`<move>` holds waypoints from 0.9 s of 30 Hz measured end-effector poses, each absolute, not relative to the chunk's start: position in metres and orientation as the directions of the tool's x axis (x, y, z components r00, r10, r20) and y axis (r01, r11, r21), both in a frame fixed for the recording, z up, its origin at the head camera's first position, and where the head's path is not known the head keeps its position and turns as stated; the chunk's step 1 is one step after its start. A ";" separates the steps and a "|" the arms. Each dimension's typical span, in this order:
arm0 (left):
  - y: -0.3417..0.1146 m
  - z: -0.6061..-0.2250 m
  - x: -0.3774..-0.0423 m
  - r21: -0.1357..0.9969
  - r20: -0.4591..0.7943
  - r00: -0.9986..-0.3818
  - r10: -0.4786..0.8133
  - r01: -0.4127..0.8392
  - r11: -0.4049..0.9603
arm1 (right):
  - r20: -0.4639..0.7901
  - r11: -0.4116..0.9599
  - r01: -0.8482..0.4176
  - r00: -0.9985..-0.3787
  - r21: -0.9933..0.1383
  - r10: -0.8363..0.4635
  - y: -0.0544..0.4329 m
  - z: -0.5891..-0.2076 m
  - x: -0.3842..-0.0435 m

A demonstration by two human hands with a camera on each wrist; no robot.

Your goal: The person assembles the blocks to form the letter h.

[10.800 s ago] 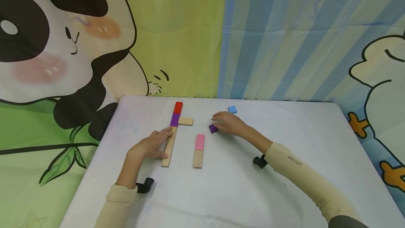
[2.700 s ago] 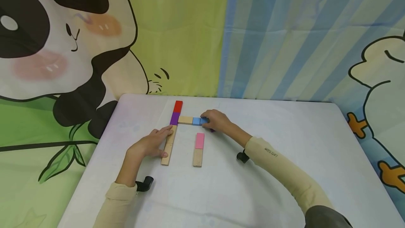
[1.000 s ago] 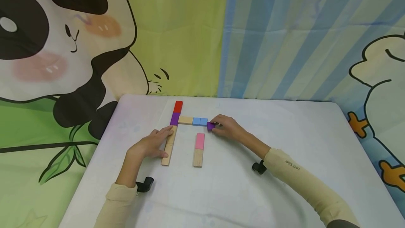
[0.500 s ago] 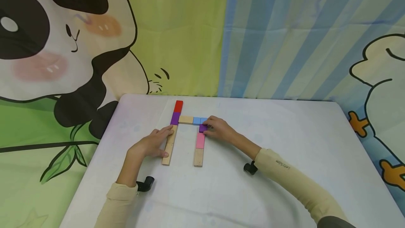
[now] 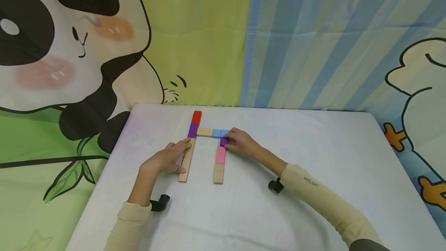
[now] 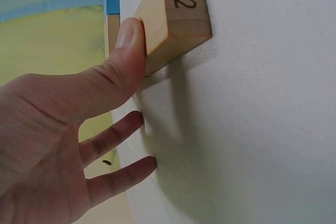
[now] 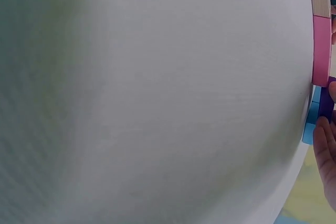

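Note:
My right hand pinches a small purple block between thumb and fingers. The block sits at the far end of a pink block, just below two blue blocks. A plain wooden block continues that column toward me. My left hand lies along the left column's plain wooden blocks, forefinger near their far end and thumb at the near one. In the left wrist view the thumb touches a block's side, the other fingers reaching straight to the tabletop.
The left column continues away from me with another purple block and a red block. A plain wooden block bridges from it to the blue ones. All lie on a white table before a printed cloth backdrop.
Earlier, the right hand brought blue blocks beside the wooden crosspiece. Within the last second it moved the purple block left, to between the blue and pink blocks. The left hand stayed put.

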State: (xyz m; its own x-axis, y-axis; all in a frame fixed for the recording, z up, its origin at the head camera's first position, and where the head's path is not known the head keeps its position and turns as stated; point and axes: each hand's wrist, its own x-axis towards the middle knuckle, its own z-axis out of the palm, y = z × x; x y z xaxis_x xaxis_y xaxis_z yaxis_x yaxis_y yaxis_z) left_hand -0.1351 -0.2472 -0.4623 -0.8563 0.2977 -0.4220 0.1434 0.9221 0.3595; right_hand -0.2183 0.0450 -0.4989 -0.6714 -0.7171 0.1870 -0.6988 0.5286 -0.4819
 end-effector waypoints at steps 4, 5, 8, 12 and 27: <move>-0.247 -0.461 -0.135 0.360 -0.425 -0.854 0.299 0.143 0.922 | 0.193 0.524 -0.704 -0.667 -0.479 -0.719 0.044 -0.498 -0.218; -0.247 -0.462 -0.135 0.360 -0.428 -0.854 0.297 0.141 0.922 | 0.196 0.522 -0.705 -0.666 -0.481 -0.719 0.043 -0.497 -0.218; -0.246 -0.461 -0.135 0.362 -0.426 -0.853 0.303 0.146 0.921 | 0.198 0.522 -0.704 -0.668 -0.482 -0.718 0.042 -0.496 -0.217; -0.246 -0.461 -0.134 0.359 -0.424 -0.854 0.302 0.148 0.921 | 0.190 0.528 -0.701 -0.670 -0.479 -0.718 0.042 -0.496 -0.217; -0.247 -0.462 -0.135 0.358 -0.419 -0.856 0.302 0.150 0.922 | 0.178 0.552 -0.702 -0.676 -0.450 -0.715 0.041 -0.499 -0.216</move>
State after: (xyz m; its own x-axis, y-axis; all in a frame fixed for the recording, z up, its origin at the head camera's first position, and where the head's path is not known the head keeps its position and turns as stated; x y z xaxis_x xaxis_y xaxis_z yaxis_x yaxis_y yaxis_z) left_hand -0.1346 -0.2465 -0.4619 -0.8563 0.3019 -0.4189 0.1497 0.9216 0.3582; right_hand -0.2163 0.0408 -0.4989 -0.6761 -0.7150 0.1779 -0.7020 0.5518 -0.4502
